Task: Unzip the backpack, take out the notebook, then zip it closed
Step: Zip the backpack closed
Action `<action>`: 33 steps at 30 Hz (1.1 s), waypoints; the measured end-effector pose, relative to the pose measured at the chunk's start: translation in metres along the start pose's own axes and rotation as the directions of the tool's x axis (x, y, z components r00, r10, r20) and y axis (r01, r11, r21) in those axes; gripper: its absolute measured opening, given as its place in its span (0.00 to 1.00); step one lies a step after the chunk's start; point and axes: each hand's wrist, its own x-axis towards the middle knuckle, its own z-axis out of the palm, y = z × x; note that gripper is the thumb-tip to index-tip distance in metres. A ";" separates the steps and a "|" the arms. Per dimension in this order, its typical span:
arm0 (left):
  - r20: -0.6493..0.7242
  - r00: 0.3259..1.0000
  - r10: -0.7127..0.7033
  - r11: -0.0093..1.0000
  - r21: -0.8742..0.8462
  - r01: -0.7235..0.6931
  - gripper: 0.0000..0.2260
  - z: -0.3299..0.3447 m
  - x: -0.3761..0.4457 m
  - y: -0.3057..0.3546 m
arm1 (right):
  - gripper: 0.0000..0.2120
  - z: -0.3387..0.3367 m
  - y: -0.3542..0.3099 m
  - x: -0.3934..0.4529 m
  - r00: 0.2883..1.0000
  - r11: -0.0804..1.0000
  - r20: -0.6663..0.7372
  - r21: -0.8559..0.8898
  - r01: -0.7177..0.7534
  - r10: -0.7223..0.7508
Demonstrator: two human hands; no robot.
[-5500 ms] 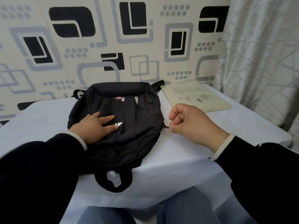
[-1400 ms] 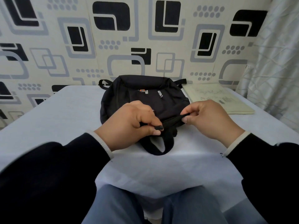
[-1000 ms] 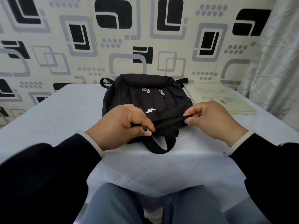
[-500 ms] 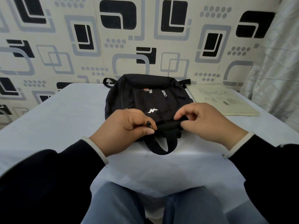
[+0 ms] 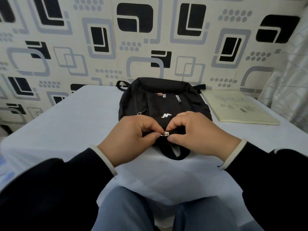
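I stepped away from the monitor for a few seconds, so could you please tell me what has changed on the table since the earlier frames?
The left hand left the top of the backpack and came to its near edge. The right hand moved in from the bag's right side, so both now pinch at the silver zipper pull. The notebook is unmoved on the table beside the bag.

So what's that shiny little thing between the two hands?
In the head view, a small silver zipper pull sits between the left hand and the right hand, on the near edge of the black backpack.
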 end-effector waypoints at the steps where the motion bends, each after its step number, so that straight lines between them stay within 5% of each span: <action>1: -0.002 1.000 0.002 1.000 0.021 -0.002 0.06 0.000 0.000 0.000 | 0.03 0.000 0.000 0.000 1.000 1.000 -0.003 0.006 0.000 0.000; 11: -0.127 0.989 -0.073 0.992 0.091 0.085 0.17 -0.013 -0.009 -0.016 | 0.03 0.002 0.006 -0.001 0.999 0.998 -0.039 0.059 -0.031 0.034; 26: -0.278 0.947 -0.158 0.986 0.015 0.169 0.15 -0.016 -0.013 -0.032 | 0.05 0.002 0.004 0.005 0.999 0.993 -0.016 0.109 -0.047 0.049; 33: -0.308 0.938 -0.161 0.985 -0.108 0.133 0.15 -0.016 -0.015 -0.031 | 0.06 0.008 -0.008 0.016 1.000 0.963 0.016 0.268 0.010 -0.015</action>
